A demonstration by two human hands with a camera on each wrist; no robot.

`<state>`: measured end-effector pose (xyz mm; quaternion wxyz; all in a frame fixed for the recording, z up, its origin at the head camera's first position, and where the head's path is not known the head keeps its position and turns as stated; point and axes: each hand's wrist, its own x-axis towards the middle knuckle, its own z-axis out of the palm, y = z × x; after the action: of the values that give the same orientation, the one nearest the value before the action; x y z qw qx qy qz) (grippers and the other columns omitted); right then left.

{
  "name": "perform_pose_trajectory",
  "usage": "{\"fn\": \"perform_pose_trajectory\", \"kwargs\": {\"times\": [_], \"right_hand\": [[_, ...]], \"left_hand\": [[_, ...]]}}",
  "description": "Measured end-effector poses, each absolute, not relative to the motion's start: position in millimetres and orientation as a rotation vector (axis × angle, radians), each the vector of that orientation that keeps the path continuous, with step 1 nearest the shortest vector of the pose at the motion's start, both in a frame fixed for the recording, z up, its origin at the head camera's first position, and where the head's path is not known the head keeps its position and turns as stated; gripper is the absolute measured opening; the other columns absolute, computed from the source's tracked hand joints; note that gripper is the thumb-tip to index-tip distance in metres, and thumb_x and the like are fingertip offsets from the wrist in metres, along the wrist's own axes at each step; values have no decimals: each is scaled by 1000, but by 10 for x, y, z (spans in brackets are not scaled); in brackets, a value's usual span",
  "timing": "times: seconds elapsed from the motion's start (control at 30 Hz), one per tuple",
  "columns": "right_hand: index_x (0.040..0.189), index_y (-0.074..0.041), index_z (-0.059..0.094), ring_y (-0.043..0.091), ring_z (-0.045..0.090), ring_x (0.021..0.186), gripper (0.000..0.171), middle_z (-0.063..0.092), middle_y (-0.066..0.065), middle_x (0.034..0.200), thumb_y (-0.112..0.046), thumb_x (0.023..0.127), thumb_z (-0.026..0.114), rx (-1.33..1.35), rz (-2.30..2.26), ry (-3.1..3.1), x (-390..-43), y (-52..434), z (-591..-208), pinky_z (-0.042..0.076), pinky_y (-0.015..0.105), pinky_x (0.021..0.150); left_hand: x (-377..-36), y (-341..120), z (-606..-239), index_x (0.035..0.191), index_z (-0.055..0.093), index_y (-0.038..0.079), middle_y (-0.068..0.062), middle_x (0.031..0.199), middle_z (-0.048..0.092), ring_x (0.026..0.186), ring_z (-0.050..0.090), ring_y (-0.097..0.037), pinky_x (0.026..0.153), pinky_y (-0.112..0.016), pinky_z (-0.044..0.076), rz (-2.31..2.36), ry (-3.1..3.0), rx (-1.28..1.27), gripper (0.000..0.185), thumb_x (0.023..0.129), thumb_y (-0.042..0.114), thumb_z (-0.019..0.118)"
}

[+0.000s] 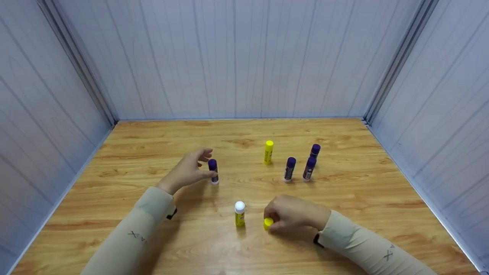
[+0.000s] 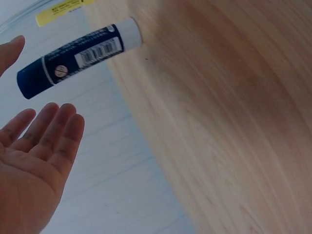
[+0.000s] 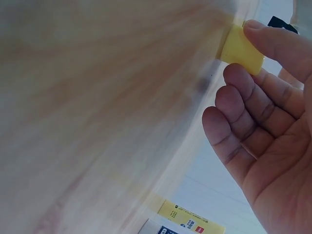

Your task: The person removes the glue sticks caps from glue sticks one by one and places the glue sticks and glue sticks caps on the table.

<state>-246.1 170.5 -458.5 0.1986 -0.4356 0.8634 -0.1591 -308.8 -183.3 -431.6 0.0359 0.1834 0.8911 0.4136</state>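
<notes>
In the head view my left hand (image 1: 188, 170) is around a dark purple glue stick (image 1: 213, 172) with a white base that stands upright on the table. The left wrist view shows this glue stick (image 2: 83, 57) between the thumb and the spread fingers, with a gap to the fingers (image 2: 63, 131). Lower right, my right hand (image 1: 292, 212) pinches a small yellow cap (image 1: 268, 223) between thumb and finger. In the right wrist view the cap (image 3: 241, 51) is at the table surface. Left of it stands a yellow glue stick with a white top (image 1: 239, 214).
Farther back, a yellow glue stick with a yellow cap (image 1: 268, 152) stands upright. To its right are three purple-capped glue sticks (image 1: 289, 170) standing close together. Pale panel walls (image 1: 244, 61) border the wood-grain table (image 1: 153, 141) at the back and both sides.
</notes>
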Motion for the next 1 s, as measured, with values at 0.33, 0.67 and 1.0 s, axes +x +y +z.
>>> {"fn": "perform_pose_trajectory", "kwargs": {"times": [0.33, 0.67, 1.0], "right_hand": [[100, -13, 80, -3, 51, 68, 12, 65, -12, 79, -23, 95, 84, -1271, -441, 2427, -2460, 1698, -4596, 46, 17, 64], [101, -13, 80, -2, 51, 68, 14, 64, -12, 79, -25, 95, 84, -1247, -423, 2432, -2457, 1685, -4559, 46, 18, 64], [101, -14, 80, -2, 51, 67, 14, 64, -13, 78, -26, 95, 84, -1240, -430, 2426, -2446, 1696, -4550, 46, 18, 63]], "left_hand": [[-3152, -1884, -4502, 141, 65, 5, -14, 135, 71, 131, 64, -38, 118, -60, 48, 1211, 2680, 443, 55, 94, 21, 87], [-3175, -1874, -4557, 132, 71, 7, -8, 125, 75, 124, 68, -31, 118, -57, 47, 1247, 2605, 408, 39, 97, 17, 84], [-3221, -1860, -4565, 127, 75, 5, -7, 116, 78, 115, 71, -26, 115, -54, 51, 1264, 2564, 419, 28, 99, 11, 79]]}}
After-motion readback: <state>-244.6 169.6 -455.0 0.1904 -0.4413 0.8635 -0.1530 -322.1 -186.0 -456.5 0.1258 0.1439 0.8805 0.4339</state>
